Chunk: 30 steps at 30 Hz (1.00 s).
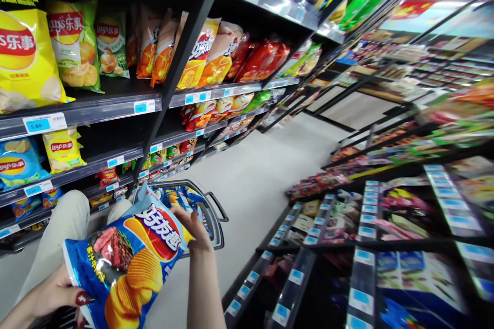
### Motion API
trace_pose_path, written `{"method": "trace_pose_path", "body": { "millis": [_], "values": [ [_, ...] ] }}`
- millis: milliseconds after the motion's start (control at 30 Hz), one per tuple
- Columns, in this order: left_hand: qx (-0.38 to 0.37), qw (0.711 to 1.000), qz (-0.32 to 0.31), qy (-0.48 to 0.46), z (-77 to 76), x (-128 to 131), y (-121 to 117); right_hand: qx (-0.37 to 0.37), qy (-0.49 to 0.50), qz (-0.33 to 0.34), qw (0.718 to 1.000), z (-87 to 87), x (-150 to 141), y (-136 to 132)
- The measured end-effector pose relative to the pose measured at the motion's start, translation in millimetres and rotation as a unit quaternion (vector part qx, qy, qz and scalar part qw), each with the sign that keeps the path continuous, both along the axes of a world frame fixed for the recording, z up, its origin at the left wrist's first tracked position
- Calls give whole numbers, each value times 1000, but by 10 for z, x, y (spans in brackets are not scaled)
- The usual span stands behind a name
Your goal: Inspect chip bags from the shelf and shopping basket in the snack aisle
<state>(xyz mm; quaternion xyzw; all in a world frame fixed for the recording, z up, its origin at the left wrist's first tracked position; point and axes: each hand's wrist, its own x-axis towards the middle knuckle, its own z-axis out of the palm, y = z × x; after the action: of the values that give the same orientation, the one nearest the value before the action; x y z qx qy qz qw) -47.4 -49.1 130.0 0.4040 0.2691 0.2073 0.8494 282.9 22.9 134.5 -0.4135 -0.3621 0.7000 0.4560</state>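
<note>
In the head view, at 8 o'clock, we have our left hand (57,289) clamped on the blue chip bag (135,257) at its 8 o'clock edge, thumb in front. Our right hand (197,232) lies against the bag's 2 o'clock edge, though we cannot tell whether its fingers are clamped there. Beyond that edge sits 1 shopping basket (221,236) holding blue packets (175,198), and near 10 o'clock a yellow chip bag (27,64) stands on a shelf (92,109).

Chip bag (133,257), lower left: blue ground, white lettering on red and yellow, golden ridged-chip print. Large bag (33,74), upper left: yellow, red oval. Shelf post (203,7), upper centre: black. Floor (247,180), centre: pale grey.
</note>
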Motion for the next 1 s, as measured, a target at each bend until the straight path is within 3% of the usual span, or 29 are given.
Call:
{"method": "trace_pose_path", "body": {
  "millis": [133,233,333,467,600,800,1000],
  "values": [
    [24,999,-40,8,32,-16,63,6,-58,78,995,229,89,110],
    [22,999,-43,5,64,-3,79,-11,-89,91,992,290,-3,198],
    [12,999,-45,5,94,-16,91,-12,-105,59,993,272,-82,261],
    [53,996,-16,69,141,-73,133,4,-112,-14,994,259,-96,329],
    [71,990,6,122,193,-94,179,8,-123,-36,992,254,-113,386],
    [26,991,58,119,199,-22,203,-1,-158,-19,987,119,-147,490],
    [-50,986,133,88,309,157,196,-25,-200,55,978,-236,-193,616]
  ]
}}
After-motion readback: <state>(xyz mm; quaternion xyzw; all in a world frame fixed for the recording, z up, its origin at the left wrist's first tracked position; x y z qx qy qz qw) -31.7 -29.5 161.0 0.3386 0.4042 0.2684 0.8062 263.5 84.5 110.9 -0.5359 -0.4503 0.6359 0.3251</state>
